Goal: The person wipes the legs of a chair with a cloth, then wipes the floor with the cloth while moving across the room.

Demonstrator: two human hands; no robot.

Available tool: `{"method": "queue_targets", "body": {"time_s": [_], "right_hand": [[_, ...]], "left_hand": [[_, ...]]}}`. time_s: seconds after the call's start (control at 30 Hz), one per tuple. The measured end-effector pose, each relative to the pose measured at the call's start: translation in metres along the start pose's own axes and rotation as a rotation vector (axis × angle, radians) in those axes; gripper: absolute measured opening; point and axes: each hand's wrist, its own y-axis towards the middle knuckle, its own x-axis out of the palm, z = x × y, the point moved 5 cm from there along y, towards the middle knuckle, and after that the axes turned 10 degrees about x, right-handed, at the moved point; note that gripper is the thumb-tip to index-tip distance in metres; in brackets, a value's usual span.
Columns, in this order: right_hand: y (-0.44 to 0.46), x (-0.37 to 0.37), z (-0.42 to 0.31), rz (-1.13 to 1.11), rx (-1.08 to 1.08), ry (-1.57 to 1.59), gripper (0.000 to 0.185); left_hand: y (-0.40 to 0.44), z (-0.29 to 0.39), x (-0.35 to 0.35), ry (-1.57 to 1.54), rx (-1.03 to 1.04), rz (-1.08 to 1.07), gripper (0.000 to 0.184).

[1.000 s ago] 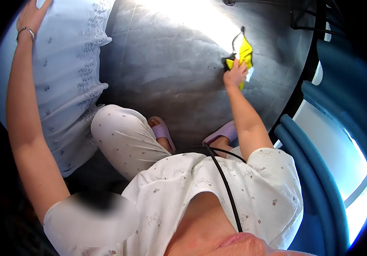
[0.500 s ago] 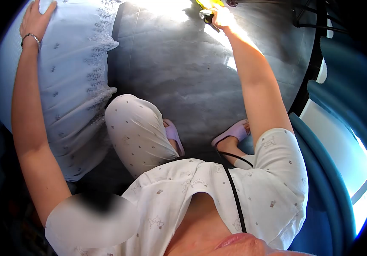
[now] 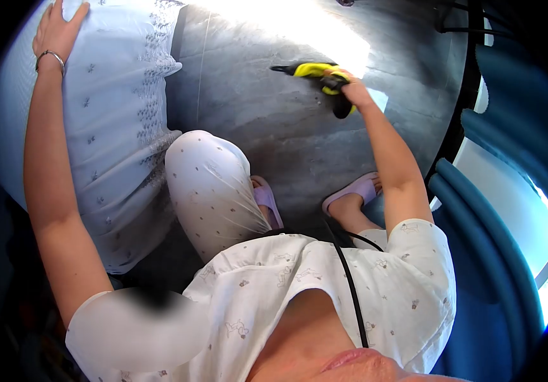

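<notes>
At the upper left, my left hand lies flat on a white, patterned bed cover, its thumb apart from the fingers. My right hand is closed around a yellow-and-black handheld device, whose kind I cannot make out. The device has a narrow black tip pointing left and a dark end hanging below the hand. It is held above the grey marbled floor, slightly blurred, and my fingers are partly hidden by it.
The bed cover's gathered edge hangs beside my bent knee. Lilac slippers are on my feet. Blue curtains hang at the right. Dark thin bars stand at the upper right. A black cord crosses my shirt.
My right hand has come back toward my body with the yellow-and-black device, which now shows more fully. My left hand rests in nearly the same place on the bed cover.
</notes>
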Motion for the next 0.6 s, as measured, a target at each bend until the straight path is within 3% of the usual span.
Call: {"method": "queue_targets", "body": {"time_s": [0.03,0.07,0.13,0.2,0.23,0.27,0.43,0.57,0.6], "right_hand": [[-0.008,-0.024,0.009,0.16,0.259,0.129,0.048],[-0.03,-0.043,-0.012,0.288,0.356,-0.112,0.048],[-0.042,-0.071,0.02,0.558,0.139,-0.865,0.051],[-0.055,-0.061,0.063,0.775,0.098,-0.852,0.052],[-0.056,-0.04,0.071,0.844,0.19,-0.904,0.058],[-0.058,-0.012,0.062,0.829,0.288,-0.853,0.064],[-0.056,0.125,0.026,0.711,0.207,-0.801,0.071],[-0.051,0.175,0.009,0.665,0.18,-0.703,0.071],[-0.049,0.183,0.009,0.567,0.213,-0.603,0.07]], "left_hand": [[0.0,0.0,0.001,-0.004,0.007,-0.005,0.094],[0.0,0.0,0.002,0.007,-0.001,-0.019,0.095],[0.001,-0.001,0.003,0.015,-0.003,-0.022,0.096],[0.002,-0.003,0.003,-0.008,-0.006,-0.026,0.096],[0.001,-0.001,0.001,-0.008,-0.004,-0.025,0.096],[0.0,0.001,0.0,-0.01,-0.013,-0.031,0.096],[-0.005,-0.002,0.0,-0.05,-0.016,-0.028,0.097],[-0.004,0.002,-0.005,-0.096,0.002,-0.067,0.098],[-0.005,0.002,-0.006,-0.124,0.016,-0.066,0.098]]}}
